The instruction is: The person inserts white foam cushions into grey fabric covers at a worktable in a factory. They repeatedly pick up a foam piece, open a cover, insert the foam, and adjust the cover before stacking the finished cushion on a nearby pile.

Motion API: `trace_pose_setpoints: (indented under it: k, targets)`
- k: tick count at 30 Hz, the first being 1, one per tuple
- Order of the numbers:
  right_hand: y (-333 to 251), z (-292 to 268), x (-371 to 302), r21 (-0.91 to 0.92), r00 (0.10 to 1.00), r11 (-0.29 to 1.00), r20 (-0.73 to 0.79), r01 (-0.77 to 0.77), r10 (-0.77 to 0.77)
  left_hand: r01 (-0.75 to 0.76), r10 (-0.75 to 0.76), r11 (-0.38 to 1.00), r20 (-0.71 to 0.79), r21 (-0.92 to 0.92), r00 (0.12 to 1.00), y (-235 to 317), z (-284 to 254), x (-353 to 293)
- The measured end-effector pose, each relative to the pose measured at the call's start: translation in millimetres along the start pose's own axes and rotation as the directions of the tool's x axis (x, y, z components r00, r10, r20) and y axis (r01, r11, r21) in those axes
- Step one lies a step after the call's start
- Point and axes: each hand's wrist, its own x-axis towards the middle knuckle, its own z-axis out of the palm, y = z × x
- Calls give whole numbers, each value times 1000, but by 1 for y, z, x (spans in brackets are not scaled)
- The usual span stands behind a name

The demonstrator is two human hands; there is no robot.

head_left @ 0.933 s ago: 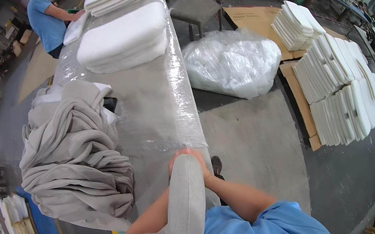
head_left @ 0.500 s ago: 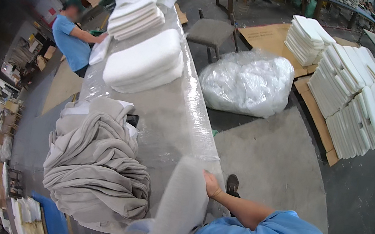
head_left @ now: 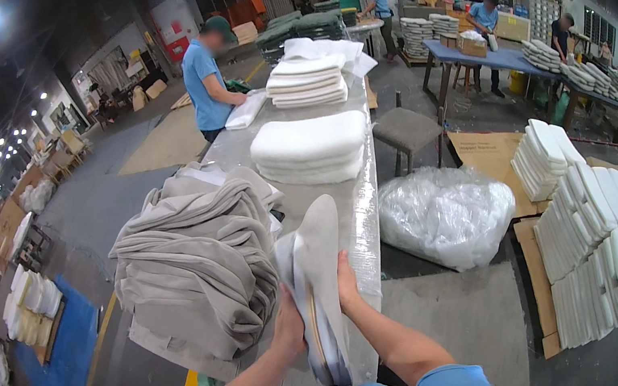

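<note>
Between my two hands a grey cushion (head_left: 319, 268) stands on edge, tilted over the near part of the table. A zipper runs along its edge, and pale material shows beside it. My left hand (head_left: 290, 322) presses on its left side near the zipper. On the opposite face lies my right hand (head_left: 345, 283), fingers against the fabric and partly hidden by it. Just left of my left hand is a large heap of grey fabric covers (head_left: 196, 256).
White padding stacks (head_left: 309, 144) lie farther up the plastic-covered table (head_left: 371, 212). Right of it are a grey chair (head_left: 409, 130), a bag of clear plastic (head_left: 444, 216) and tall piles of white pads (head_left: 595, 241). A co-worker (head_left: 209, 78) stands at the far left side.
The cushion has turned from a broad pale face to its zippered edge. My left hand has come into view on it. The view has tilted up, showing more of the room.
</note>
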Motion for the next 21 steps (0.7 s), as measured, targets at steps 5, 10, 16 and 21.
trace_pose_setpoints:
  k: [5, 10, 16, 21]
  targets:
    - [19, -5, -6, 214, 969, 948, -22, -234, 244, -197, 138, 965, 306, 173, 942, 18, 21, 28]
    - [90, -9, -49, 172, 942, 926, 86, -335, 325, 79, -99, 927, 36, 368, 994, -14, -4, 36]
    - [97, -35, -62, -44, 983, 983, -64, -176, 173, 126, -157, 906, 45, 405, 986, -32, 0, 35]
    - [-18, 11, -46, -388, 967, 887, 84, 252, -239, 67, -109, 942, 111, 329, 988, -22, -22, 64]
